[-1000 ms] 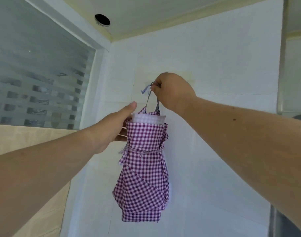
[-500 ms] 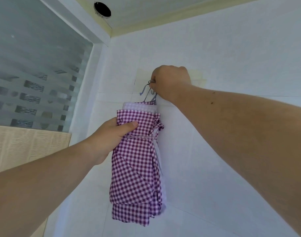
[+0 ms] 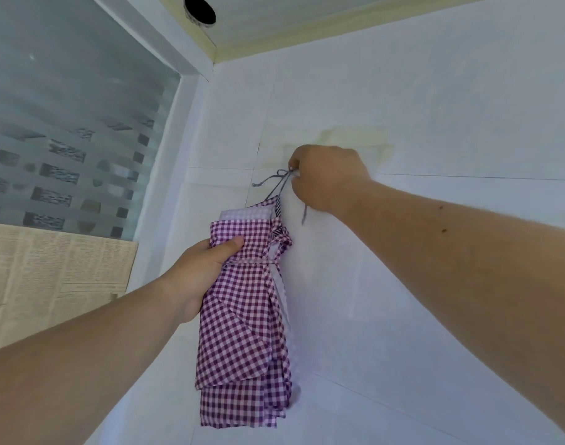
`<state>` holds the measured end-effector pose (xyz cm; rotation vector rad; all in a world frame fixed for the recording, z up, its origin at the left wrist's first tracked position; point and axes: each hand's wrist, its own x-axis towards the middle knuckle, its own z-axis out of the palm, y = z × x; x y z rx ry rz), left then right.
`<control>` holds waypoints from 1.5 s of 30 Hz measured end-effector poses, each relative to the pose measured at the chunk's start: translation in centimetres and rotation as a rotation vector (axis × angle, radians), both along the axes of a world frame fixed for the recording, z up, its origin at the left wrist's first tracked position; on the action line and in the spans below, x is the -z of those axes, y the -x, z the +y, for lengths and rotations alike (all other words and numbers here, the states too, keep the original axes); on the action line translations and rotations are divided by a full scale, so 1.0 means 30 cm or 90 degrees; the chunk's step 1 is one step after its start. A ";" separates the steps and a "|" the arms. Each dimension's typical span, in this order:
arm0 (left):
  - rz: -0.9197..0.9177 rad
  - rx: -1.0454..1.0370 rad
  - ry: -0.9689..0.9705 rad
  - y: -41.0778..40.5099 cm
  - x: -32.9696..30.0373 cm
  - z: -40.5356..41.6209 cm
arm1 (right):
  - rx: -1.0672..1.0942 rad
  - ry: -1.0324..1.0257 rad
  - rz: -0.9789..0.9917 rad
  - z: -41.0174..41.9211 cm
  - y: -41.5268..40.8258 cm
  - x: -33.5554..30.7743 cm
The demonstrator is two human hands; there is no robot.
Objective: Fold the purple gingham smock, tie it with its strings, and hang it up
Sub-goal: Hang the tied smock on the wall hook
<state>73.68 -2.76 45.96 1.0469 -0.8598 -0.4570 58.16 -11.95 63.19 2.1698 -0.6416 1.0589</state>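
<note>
up against the white tiled wall (image 3: pixel 435 284), your right hand (image 3: pixel 327 178) is bunched into a fist at the grey string loop (image 3: pixel 279 184), fingers pinched together on it right where it meets the wall. the hook itself, if there is one, sits behind your knuckles, so i can't tell whether the loop is seated on anything yet. that is why the pinch is so high and tight: you're working the small loop onto a small target, and it needs fingertip control.

your left hand (image 3: pixel 199 271) is wrapped around the purple gingham smock (image 3: pixel 242 316), thumb across the front near the top edge, fingers round the back, clamped on the folded bundle just above its waist tie (image 3: pixel 262 261). my read is that this grip carries the weight, so the string stays slack enough for the right hand to steer.

the smock hangs upright, folded long and narrow, tied round with its own strings, close to the wall below the loop. folding and tying look done; only the hang is left. judging from this, keep the left hand under it until the loop clearly bears the load.
</note>
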 end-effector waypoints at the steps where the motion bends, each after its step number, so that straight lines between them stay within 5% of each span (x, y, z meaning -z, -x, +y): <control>1: 0.002 0.001 -0.004 -0.002 0.009 0.001 | -0.027 -0.039 -0.023 0.009 0.016 0.035; 7: 0.024 0.032 -0.078 0.021 0.065 0.017 | -0.043 -0.347 0.031 0.101 0.089 0.273; 12: 0.008 0.148 -0.138 0.048 0.151 0.058 | -0.175 -0.734 0.091 0.131 0.098 0.437; 16: 0.002 0.176 -0.128 0.072 0.189 0.077 | -0.310 -0.798 0.008 0.063 0.099 0.534; 21: -0.020 0.121 -0.166 0.089 0.245 0.100 | -0.294 -0.900 0.012 0.061 0.102 0.572; 34: -0.017 0.052 -0.061 0.084 0.254 0.107 | -0.350 -0.757 -0.061 0.067 0.049 0.618; 41: -0.028 0.054 -0.134 0.069 0.277 0.128 | -0.364 -0.863 -0.049 0.082 0.063 0.635; 45: -0.047 0.172 -0.274 0.057 0.361 0.177 | -0.306 -0.974 0.038 0.091 0.113 0.731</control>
